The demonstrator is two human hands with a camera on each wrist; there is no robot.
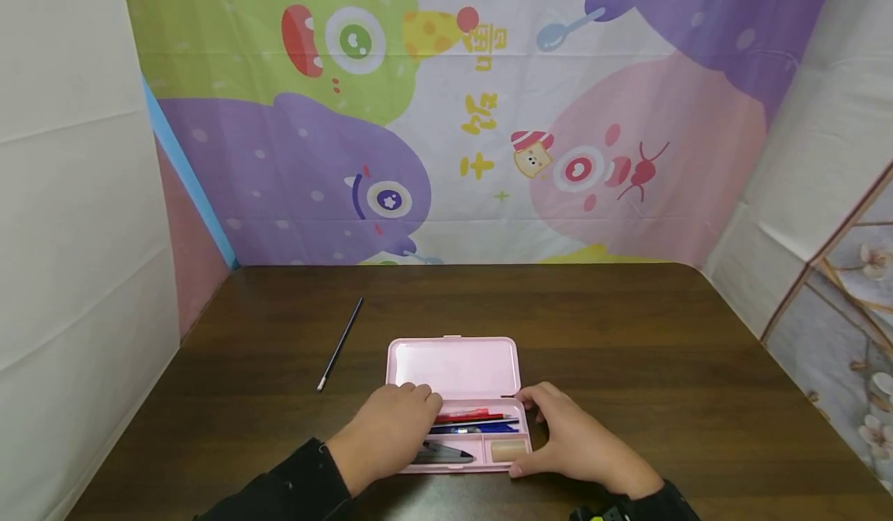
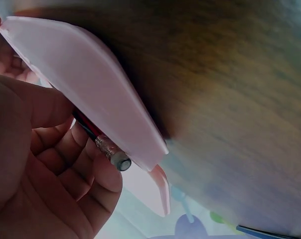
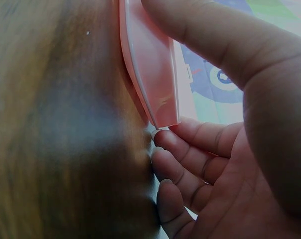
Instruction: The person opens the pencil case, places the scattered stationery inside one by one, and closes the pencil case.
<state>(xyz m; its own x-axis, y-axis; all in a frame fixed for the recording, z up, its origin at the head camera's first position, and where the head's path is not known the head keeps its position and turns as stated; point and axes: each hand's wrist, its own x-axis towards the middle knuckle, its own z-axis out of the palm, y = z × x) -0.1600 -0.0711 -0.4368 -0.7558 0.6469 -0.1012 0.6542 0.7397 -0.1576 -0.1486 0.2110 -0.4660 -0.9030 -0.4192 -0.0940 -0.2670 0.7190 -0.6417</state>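
An open pink pencil case [image 1: 452,367] lies on the table with its lid folded back. My left hand [image 1: 394,432] is over the case's left end. In the left wrist view, its curled thumb and fingers pinch a dark pencil [image 2: 109,151], whose metal band and eraser end poke out beside the case wall. At the case's right end, my right hand [image 1: 582,442] grips the side between thumb and fingers. Inside are red, dark and blue writing tools [image 1: 481,427], a grey pen [image 1: 446,454] and a beige block [image 1: 508,450] in a small compartment. My left hand hides the case's left part.
A dark pencil with a pale end [image 1: 340,343] lies on the brown table [image 1: 614,335], left of the case. Behind the table hangs a cartoon-printed cloth [image 1: 481,219]. White cloth [image 1: 77,195] borders the left side, with more fabric on the right.
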